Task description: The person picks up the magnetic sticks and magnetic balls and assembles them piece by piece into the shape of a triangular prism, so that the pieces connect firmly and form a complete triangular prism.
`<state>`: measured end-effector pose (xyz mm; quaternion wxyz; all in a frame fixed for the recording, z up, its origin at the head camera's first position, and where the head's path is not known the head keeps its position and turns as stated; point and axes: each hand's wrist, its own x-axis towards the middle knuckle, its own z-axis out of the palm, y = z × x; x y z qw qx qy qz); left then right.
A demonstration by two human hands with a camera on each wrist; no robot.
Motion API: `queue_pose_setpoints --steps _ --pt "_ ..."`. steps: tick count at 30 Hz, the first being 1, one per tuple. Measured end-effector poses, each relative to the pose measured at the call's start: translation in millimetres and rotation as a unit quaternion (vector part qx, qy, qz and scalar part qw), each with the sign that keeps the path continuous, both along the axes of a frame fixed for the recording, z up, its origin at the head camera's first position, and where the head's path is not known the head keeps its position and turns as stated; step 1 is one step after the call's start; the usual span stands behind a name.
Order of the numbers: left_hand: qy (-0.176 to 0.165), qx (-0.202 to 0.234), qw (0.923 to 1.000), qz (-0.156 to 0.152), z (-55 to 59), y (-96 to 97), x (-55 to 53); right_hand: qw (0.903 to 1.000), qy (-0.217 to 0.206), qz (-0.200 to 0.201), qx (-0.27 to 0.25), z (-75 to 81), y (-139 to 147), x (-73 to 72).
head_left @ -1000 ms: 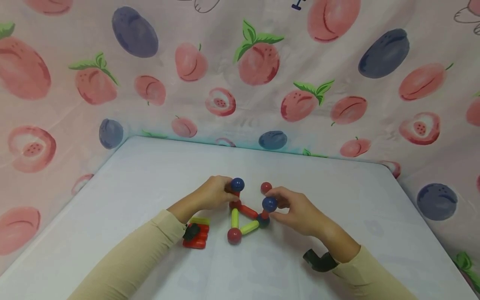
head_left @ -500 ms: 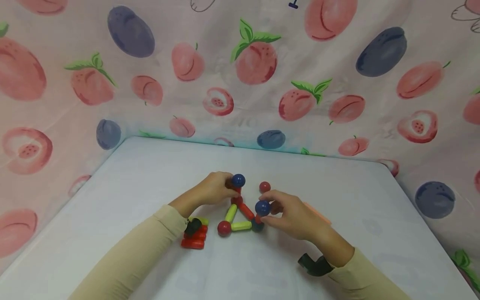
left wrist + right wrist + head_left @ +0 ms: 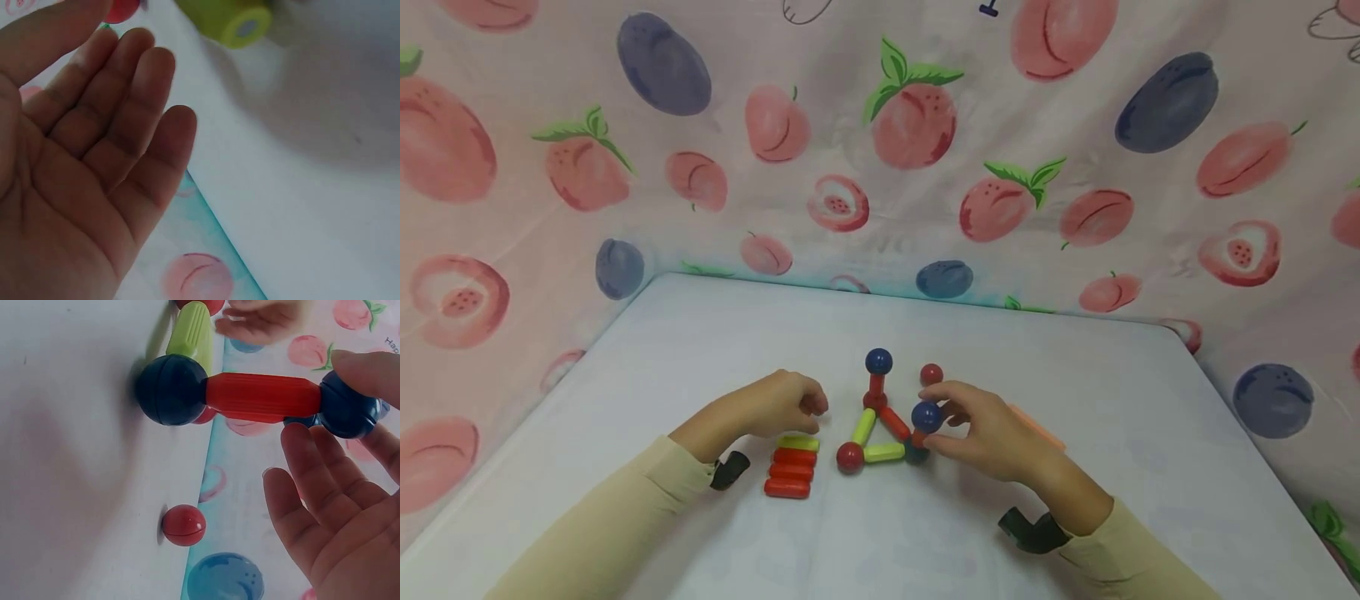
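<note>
My right hand (image 3: 988,429) pinches a blue ball (image 3: 927,417) below centre, seemingly steadying its red rod (image 3: 262,397); my left hand (image 3: 778,404), loose and empty left of centre, probably needs a spare rod (image 3: 793,457).

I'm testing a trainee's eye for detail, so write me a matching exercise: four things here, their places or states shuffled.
1. left hand
2. right hand
3. farthest red ball
4. yellow-green rod nearest the left hand

A. pinching a blue ball
B. lying beside three red rods
C. holding nothing
D. joined to no rod

Pairs: 1-C; 2-A; 3-D; 4-B
</note>
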<state>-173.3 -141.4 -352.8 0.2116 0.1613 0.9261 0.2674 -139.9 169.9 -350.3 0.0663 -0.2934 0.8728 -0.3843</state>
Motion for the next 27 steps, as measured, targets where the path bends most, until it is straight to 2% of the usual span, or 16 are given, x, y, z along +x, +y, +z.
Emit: queue_pose_setpoints --steps 5,11,15,21,27 --pt "-0.024 -0.028 0.9993 -0.009 -5.1 -5.4 7.8 0.9998 0.004 0.006 -0.018 0.2 2.8 0.5" --pt "-0.024 -0.047 0.9982 -0.028 -8.2 -4.7 9.4 0.9997 -0.003 0.007 -0.024 1.1 2.7 1.2" --pt "-0.022 -0.057 0.9977 -0.028 -9.5 -2.5 9.6 0.9996 -0.006 0.007 -0.026 1.8 2.0 2.1" --pt "-0.013 -0.052 0.9983 -0.025 -12.6 -0.9 10.0 0.9997 -0.004 0.002 -0.024 2.0 1.3 3.1" --pt "0.028 -0.019 0.9991 -0.026 -4.6 -0.1 11.2 0.9997 -0.003 0.001 -0.023 2.5 1.6 3.6"
